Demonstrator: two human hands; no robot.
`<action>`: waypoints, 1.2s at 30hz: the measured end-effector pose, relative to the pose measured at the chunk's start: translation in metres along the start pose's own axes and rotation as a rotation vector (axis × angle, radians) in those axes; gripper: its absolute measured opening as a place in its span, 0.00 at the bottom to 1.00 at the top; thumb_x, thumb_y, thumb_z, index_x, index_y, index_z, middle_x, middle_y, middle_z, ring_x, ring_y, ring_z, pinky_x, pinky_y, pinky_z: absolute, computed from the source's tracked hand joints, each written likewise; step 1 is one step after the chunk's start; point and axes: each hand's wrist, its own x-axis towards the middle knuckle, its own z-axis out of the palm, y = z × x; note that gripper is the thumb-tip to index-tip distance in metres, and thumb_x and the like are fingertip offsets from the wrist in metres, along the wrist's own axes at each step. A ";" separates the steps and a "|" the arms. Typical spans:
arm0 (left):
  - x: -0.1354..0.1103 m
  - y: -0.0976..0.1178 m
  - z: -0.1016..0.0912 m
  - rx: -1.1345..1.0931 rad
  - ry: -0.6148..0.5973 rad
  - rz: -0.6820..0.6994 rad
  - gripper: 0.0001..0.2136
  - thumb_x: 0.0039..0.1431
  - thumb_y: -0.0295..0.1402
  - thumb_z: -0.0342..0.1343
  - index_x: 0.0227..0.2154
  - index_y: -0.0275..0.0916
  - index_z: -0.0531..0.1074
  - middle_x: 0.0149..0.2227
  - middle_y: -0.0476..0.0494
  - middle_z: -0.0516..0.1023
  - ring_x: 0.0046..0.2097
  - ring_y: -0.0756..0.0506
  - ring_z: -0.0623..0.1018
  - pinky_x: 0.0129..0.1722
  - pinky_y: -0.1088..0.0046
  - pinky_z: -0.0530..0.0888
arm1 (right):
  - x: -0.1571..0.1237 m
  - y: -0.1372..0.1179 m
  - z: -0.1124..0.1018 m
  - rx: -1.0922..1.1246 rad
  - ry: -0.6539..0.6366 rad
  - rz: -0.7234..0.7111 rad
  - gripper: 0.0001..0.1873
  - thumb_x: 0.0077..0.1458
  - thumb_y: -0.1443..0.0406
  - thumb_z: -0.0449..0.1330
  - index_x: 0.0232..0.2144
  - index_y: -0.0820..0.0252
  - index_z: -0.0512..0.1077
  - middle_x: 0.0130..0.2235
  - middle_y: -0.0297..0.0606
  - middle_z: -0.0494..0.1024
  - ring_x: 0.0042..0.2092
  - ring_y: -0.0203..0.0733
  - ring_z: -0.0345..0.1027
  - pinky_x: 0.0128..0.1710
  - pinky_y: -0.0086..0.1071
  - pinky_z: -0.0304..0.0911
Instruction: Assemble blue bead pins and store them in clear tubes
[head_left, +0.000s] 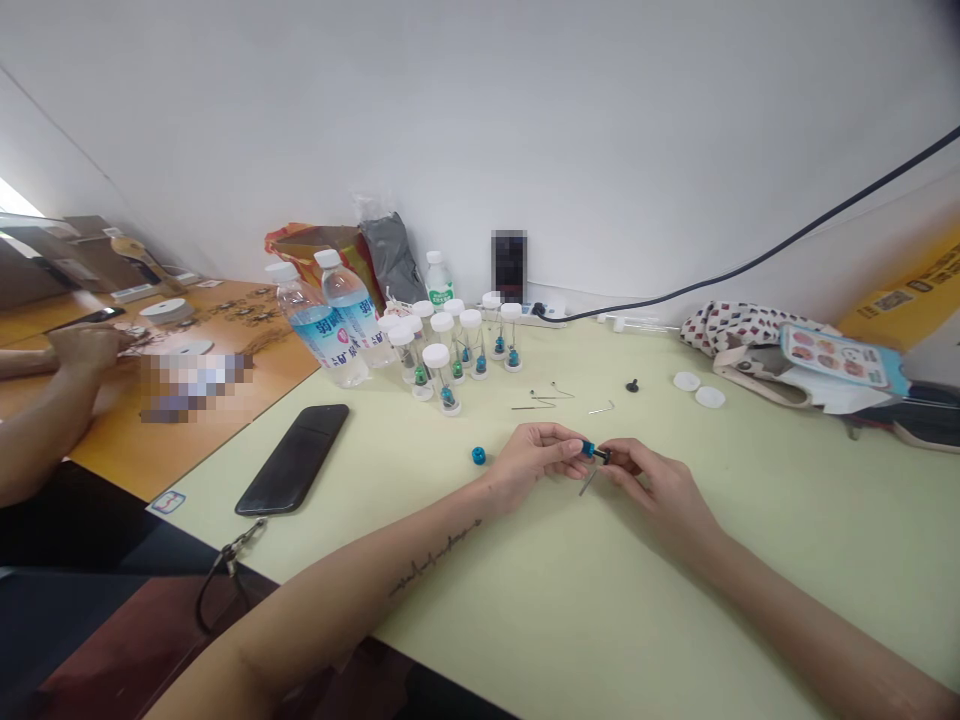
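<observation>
My left hand (534, 455) and my right hand (651, 482) meet over the pale green table (600, 600). Between their fingertips sits a small blue knob (589, 449) with a black part on its right end. The left fingers pinch the blue knob; the right fingers pinch the black part. A thin metal pin (586, 484) pokes down below the right fingers. A second blue knob (478, 456) lies on the table just left of my left hand.
Several capped clear vials (448, 350) and two water bottles (334, 325) stand behind. A black phone (294, 472) lies at the left. Thin metal wires (544, 400), a black screw (632, 385) and two white caps (697, 390) lie beyond my hands. Another person's arm (45, 400) rests on the orange table.
</observation>
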 end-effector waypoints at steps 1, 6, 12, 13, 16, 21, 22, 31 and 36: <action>0.000 0.000 0.000 -0.001 0.002 0.001 0.17 0.46 0.39 0.62 0.35 0.30 0.73 0.33 0.38 0.78 0.30 0.49 0.77 0.34 0.72 0.72 | 0.000 0.000 0.000 -0.003 0.002 -0.005 0.09 0.59 0.60 0.50 0.41 0.54 0.65 0.33 0.34 0.77 0.33 0.38 0.72 0.32 0.30 0.66; -0.001 0.000 0.000 -0.005 0.005 0.001 0.17 0.46 0.39 0.62 0.36 0.31 0.73 0.33 0.38 0.78 0.31 0.49 0.77 0.35 0.72 0.72 | 0.000 -0.001 0.000 -0.016 0.017 -0.004 0.12 0.59 0.59 0.50 0.44 0.54 0.64 0.31 0.34 0.77 0.31 0.38 0.72 0.30 0.30 0.66; 0.000 0.000 0.000 0.001 0.006 -0.005 0.18 0.45 0.39 0.62 0.35 0.31 0.73 0.33 0.38 0.78 0.31 0.49 0.77 0.35 0.71 0.72 | -0.001 -0.002 -0.001 -0.001 0.011 -0.003 0.10 0.59 0.59 0.50 0.41 0.54 0.65 0.32 0.35 0.77 0.31 0.37 0.71 0.30 0.29 0.66; 0.000 0.000 0.000 0.002 0.004 -0.004 0.18 0.45 0.39 0.63 0.35 0.31 0.73 0.33 0.38 0.78 0.31 0.49 0.77 0.35 0.71 0.72 | -0.001 -0.002 -0.001 0.000 0.012 -0.004 0.10 0.59 0.58 0.50 0.41 0.54 0.65 0.32 0.35 0.77 0.31 0.37 0.71 0.30 0.29 0.66; 0.000 0.000 0.000 0.004 0.001 0.001 0.17 0.46 0.39 0.62 0.35 0.31 0.73 0.33 0.38 0.78 0.31 0.49 0.77 0.35 0.71 0.72 | 0.000 -0.002 -0.001 -0.011 0.014 -0.004 0.10 0.59 0.59 0.50 0.41 0.54 0.65 0.32 0.34 0.77 0.31 0.37 0.71 0.30 0.28 0.66; -0.001 0.000 0.001 0.001 0.004 0.013 0.17 0.46 0.39 0.62 0.35 0.30 0.73 0.32 0.37 0.78 0.30 0.49 0.77 0.34 0.72 0.71 | -0.001 -0.002 -0.001 -0.036 0.026 -0.003 0.11 0.59 0.58 0.50 0.42 0.54 0.65 0.31 0.34 0.77 0.31 0.37 0.71 0.30 0.29 0.66; -0.001 0.000 0.001 0.002 0.005 0.012 0.18 0.46 0.40 0.62 0.35 0.30 0.73 0.33 0.37 0.78 0.30 0.49 0.77 0.34 0.71 0.71 | -0.001 -0.003 -0.001 -0.030 0.021 -0.004 0.11 0.59 0.58 0.50 0.42 0.54 0.65 0.32 0.35 0.77 0.31 0.38 0.71 0.31 0.29 0.66; -0.001 0.001 0.002 0.010 0.012 0.003 0.18 0.45 0.40 0.62 0.35 0.31 0.73 0.32 0.38 0.78 0.30 0.49 0.77 0.34 0.72 0.71 | -0.001 -0.002 -0.001 -0.025 0.014 -0.005 0.11 0.59 0.58 0.50 0.42 0.54 0.65 0.31 0.34 0.77 0.31 0.37 0.71 0.30 0.29 0.65; -0.001 0.002 0.002 0.017 0.009 0.001 0.18 0.45 0.41 0.62 0.35 0.31 0.73 0.33 0.37 0.78 0.30 0.49 0.77 0.34 0.72 0.71 | -0.001 -0.003 -0.001 -0.017 0.020 0.001 0.12 0.59 0.58 0.50 0.43 0.54 0.64 0.31 0.34 0.76 0.30 0.37 0.70 0.29 0.28 0.65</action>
